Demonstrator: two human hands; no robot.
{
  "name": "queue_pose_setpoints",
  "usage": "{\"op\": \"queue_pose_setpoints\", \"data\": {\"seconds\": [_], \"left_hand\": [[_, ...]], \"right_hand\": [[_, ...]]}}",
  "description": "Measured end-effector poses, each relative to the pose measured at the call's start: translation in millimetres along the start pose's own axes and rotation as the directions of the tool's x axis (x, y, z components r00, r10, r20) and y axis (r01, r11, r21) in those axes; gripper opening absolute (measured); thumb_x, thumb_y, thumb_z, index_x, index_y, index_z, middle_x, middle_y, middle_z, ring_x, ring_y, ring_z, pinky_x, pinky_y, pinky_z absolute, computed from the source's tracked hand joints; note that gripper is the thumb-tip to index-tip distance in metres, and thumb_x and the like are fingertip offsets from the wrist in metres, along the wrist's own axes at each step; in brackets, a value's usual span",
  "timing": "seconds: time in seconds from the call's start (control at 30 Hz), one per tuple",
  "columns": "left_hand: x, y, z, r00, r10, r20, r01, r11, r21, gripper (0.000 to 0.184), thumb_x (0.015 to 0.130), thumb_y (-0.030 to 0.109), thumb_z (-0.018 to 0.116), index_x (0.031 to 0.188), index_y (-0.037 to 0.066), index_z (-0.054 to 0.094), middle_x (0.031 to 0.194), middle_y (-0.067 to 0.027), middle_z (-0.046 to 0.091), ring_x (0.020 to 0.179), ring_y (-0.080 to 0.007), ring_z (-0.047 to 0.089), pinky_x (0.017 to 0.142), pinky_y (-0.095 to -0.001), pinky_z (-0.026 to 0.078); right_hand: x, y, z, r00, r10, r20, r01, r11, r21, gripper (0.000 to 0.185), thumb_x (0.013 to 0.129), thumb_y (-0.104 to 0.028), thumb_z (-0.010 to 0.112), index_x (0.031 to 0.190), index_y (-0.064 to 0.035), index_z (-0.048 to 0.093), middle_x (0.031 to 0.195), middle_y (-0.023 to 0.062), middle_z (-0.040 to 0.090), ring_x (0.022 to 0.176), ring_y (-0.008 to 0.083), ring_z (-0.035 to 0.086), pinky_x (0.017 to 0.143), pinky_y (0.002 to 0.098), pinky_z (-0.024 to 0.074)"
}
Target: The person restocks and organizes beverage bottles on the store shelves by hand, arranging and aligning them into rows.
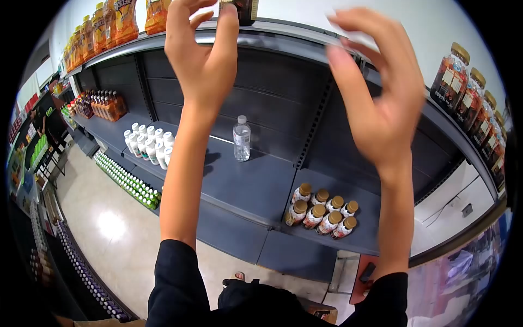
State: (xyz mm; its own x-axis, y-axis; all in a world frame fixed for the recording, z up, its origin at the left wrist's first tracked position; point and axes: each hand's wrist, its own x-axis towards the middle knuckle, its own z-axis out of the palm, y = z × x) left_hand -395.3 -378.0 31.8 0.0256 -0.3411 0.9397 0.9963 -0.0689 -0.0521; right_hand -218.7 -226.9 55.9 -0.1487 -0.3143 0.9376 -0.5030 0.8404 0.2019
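Both my arms reach up toward the top shelf. My left hand (pixel 202 57) is raised at its front edge, with thumb and fingers apart and nothing seen between them. Just behind its thumb stands a dark item with gold markings (pixel 248 10), cut off by the frame's top; whether the thumb touches it I cannot tell. My right hand (pixel 381 90), slightly blurred, is open in the air to the right, fingers curved and holding nothing. Below, between my arms, a clear water bottle (pixel 242 140) stands upright on the middle shelf (pixel 245 182).
Orange drink bottles (pixel 101 27) line the top shelf at left; dark gold-capped bottles (pixel 473 98) line it at right. White bottles (pixel 151 143) and gold-capped bottles (pixel 321 212) stand lower. Green-packed bottles (pixel 125 177) sit near the floor. A person (pixel 41 125) is far left.
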Motion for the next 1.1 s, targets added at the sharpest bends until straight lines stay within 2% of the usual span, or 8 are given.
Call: {"op": "queue_pose_setpoints", "data": {"seconds": [0.1,0.17,0.2,0.43,0.57,0.6,0.87,1.1], "left_hand": [[15,-14,10,0.992,-0.111,-0.057,0.119,0.977,0.178,0.041,0.093,0.004,0.065,0.132,-0.003,0.054,0.122,-0.0191,0.061,0.111,-0.0313,0.062,0.095,-0.0411,0.051],[16,-31,-1,0.973,-0.137,0.185,0.007,0.822,0.57,0.058,0.099,0.043,0.068,0.132,-0.004,0.061,0.114,-0.027,0.072,0.109,-0.0372,0.071,0.097,-0.045,0.053],[16,-39,-4,0.924,-0.257,0.283,0.009,0.756,0.655,0.066,0.092,0.055,0.066,0.121,-0.004,0.068,0.086,-0.0229,0.075,0.089,-0.0403,0.073,0.099,-0.051,0.047],[18,-45,-7,0.911,-0.279,0.303,0.12,0.883,0.453,0.058,0.09,0.043,0.07,0.123,-0.004,0.068,0.083,-0.0175,0.076,0.087,-0.0343,0.074,0.101,-0.0464,0.043],[14,-34,-7,0.955,-0.183,0.234,0.093,0.932,0.35,0.057,0.087,0.036,0.077,0.125,-0.005,0.066,0.091,-0.0202,0.075,0.087,-0.0364,0.072,0.09,-0.045,0.049],[13,-34,-7,0.975,-0.104,0.195,0.032,0.939,0.342,0.058,0.086,0.035,0.08,0.127,-0.004,0.066,0.094,-0.0206,0.073,0.087,-0.0365,0.071,0.084,-0.0442,0.052],[-21,51,-31,0.989,0.078,0.127,-0.101,0.978,0.183,0.078,0.07,0.025,0.095,0.139,0.003,0.065,0.097,-0.0109,0.057,0.077,-0.0236,0.056,0.069,-0.0346,0.052],[-118,122,-48,0.953,-0.038,0.301,0.078,0.99,-0.12,0.071,0.077,0.034,0.093,0.133,0.003,0.062,0.121,-0.0178,0.055,0.109,-0.034,0.065,0.088,-0.0411,0.058]], "right_hand": [[39,8,27,0.999,-0.05,0.0,0.05,0.999,0.0,0.05,0.091,-0.012,0.07,0.136,0.0051,0.056,0.127,0.0271,0.064,0.113,0.033,0.067,0.096,0.0395,0.0557],[63,29,55,0.996,0.087,-0.026,-0.086,0.996,0.027,0.049,0.091,-0.014,0.069,0.134,0.0063,0.057,0.126,0.0322,0.063,0.113,0.0394,0.067,0.095,0.0429,0.0558],[70,39,68,0.979,0.201,-0.043,-0.199,0.979,0.045,0.047,0.091,-0.017,0.068,0.13,0.0075,0.059,0.124,0.0339,0.064,0.112,0.0419,0.067,0.095,0.0442,0.0558],[70,37,101,0.929,0.311,0.202,-0.324,0.946,0.03,0.058,0.09,-0.019,0.068,0.139,0.0064,0.051,0.11,0.0348,0.069,0.103,0.05,0.069,0.094,0.0495,0.0549],[70,26,96,0.931,0.337,0.137,-0.354,0.927,0.126,0.053,0.093,-0.019,0.071,0.137,0.0067,0.055,0.104,0.0239,0.075,0.096,0.0341,0.075,0.086,0.0405,0.0576],[65,23,94,0.928,0.356,0.112,-0.362,0.931,0.039,0.058,0.091,-0.016,0.078,0.139,0.0066,0.056,0.126,0.023,0.07,0.113,0.0273,0.072,0.093,0.037,0.058],[12,-31,47,0.901,0.41,0.141,-0.403,0.67,0.624,0.081,0.093,-0.013,0.078,0.154,0.0042,0.028,0.129,0.0229,0.064,0.111,0.0244,0.069,0.082,0.0303,0.0617],[-109,-78,0,0.743,0.594,0.309,-0.61,0.41,0.678,0.096,0.079,-0.014,0.087,0.156,0.0059,0.033,0.142,0.0212,0.057,0.13,0.0274,0.059,0.111,0.0407,0.0468]]}}
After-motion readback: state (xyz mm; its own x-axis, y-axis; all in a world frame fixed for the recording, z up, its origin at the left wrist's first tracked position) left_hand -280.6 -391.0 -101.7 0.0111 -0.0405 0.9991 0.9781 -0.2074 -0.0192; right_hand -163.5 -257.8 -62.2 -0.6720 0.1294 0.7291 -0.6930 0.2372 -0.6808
